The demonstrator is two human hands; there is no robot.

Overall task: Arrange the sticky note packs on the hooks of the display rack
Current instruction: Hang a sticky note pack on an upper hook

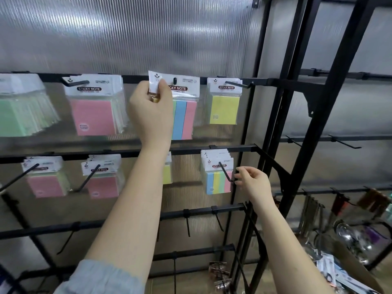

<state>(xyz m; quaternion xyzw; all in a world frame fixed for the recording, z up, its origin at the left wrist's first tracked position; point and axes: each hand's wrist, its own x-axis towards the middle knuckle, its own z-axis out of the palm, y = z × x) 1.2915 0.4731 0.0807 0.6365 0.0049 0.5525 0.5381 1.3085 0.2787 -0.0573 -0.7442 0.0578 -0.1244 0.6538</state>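
left hand (pixel 151 111) pinches striped pack (pixel 182 107), half hidden | right hand (pixel 253 183) fingers loose by hook (pixel 226 172)

A ribbed translucent panel (pixel 131 35) fills the background, brightened by light diffused through it. Right of the panel, black metal uprights (pixel 331 102) are seen, crossed by horizontal bars. Below and right of the panel, shiny objects, possibly glassware (pixel 350 238), and a brown cardboard box (pixel 358 270) are blurred.
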